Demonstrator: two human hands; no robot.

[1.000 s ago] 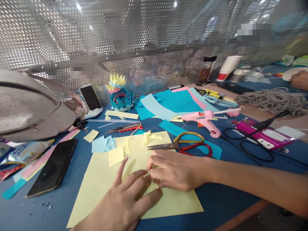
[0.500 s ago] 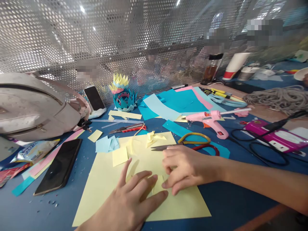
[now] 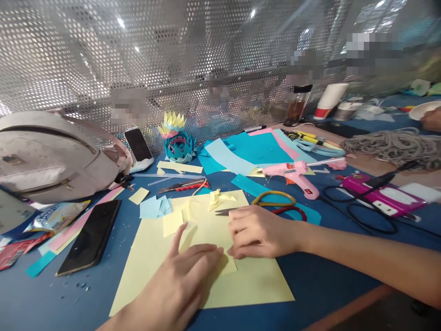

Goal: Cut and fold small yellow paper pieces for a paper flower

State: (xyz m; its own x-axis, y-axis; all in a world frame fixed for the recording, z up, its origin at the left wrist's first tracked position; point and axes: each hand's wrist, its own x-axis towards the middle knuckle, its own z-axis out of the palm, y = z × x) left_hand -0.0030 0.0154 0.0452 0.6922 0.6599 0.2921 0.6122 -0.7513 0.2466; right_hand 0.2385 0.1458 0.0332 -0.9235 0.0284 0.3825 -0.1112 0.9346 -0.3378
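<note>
Head view: your left hand (image 3: 188, 276), thumb now drawn in, rests over small yellow paper (image 3: 230, 266) on big yellow sheet (image 3: 255, 285); right hand (image 3: 258, 232) curled, just apart (can't tell if either pinches). Paper likely steadied.

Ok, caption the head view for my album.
Left hand over small yellow paper, right hand close by, scissors just beyond.
</note>
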